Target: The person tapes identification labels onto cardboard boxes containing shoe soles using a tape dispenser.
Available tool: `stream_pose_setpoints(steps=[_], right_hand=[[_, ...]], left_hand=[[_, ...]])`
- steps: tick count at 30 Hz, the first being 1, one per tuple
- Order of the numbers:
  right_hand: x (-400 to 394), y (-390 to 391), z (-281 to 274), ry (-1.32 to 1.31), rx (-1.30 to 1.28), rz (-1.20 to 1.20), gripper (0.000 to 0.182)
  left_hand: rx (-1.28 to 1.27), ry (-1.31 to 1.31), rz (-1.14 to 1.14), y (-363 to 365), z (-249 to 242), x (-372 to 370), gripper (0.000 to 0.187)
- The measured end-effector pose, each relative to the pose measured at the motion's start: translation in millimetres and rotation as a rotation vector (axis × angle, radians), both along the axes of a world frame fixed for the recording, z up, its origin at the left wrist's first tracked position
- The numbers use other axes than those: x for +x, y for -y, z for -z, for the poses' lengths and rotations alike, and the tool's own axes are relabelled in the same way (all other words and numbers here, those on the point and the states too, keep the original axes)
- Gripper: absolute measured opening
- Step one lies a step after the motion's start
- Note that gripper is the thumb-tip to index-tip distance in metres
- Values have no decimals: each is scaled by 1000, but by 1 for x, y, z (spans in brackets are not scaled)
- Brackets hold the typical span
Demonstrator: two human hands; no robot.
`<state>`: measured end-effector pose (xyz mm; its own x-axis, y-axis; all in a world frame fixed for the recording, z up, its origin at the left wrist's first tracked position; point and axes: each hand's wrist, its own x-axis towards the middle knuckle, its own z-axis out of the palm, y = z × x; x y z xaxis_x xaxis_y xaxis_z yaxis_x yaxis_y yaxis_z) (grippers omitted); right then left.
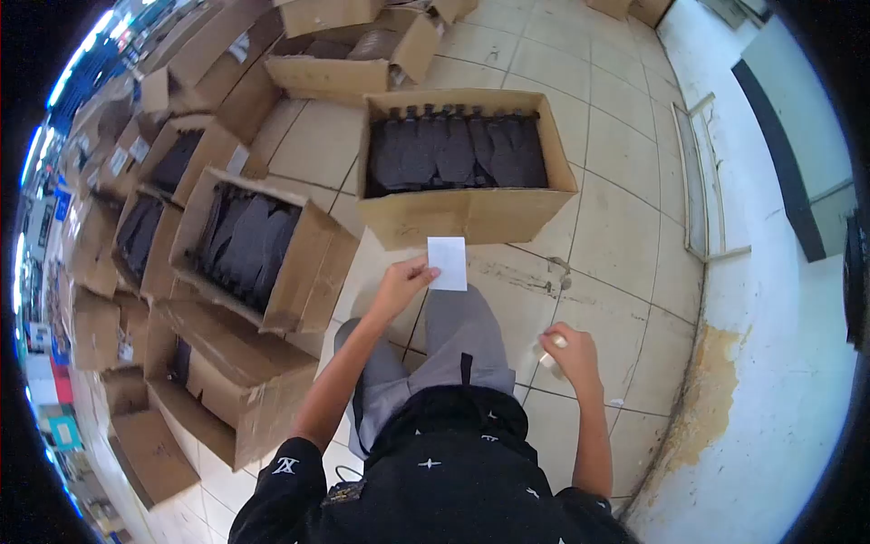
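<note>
My left hand (405, 288) pinches the left edge of a small white sheet of paper (449, 264), held upright above my knee. Just beyond the paper stands an open cardboard box (467, 213). Rows of dark, flat, sole-shaped pieces (458, 150) are packed inside it. Off to the right, over the floor, my right hand (571, 358) has its fingers closed around a small pale roll of tape (552, 348). The fingers cover part of that roll.
To the left are several open cartons, among them one with more dark pieces (245, 240) and one with raised flaps (227, 381). Another carton (340, 77) lies at the back. A white wall (752, 363) with peeling paint borders the tiled floor (616, 245) on the right.
</note>
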<state>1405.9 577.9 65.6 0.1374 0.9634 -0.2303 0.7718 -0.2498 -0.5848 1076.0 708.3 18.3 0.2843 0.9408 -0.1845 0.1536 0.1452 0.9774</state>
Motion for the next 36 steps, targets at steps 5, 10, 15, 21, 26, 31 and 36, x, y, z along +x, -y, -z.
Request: stream_pose_setpoints(steps=[5,10,15,21,26,31,36], right_hand=[[0,-77,53,-34,-346,-285,48],[-25,-130,57,-307,-221,-472,52],[-32,-141,9,-522,-135,-507,35],[-29,-140,21,-528,-43,-508,27],[-33,-154,49,-490,-94,-483,35],[-31,-180,80,-433,-39,-379,35],[-24,-208,99,-166,-118,-344,35]], left_hand=[[-246,200,200,-39,-12,32,53],[-458,724,207,-39,7,34,46],[-516,865,174,-31,4,31,42],[-460,615,246,-35,13,29,35],[-354,314,221,-51,27,27,25],[-258,74,149,-68,44,22,21],[-206,119,-112,-83,64,32,19]])
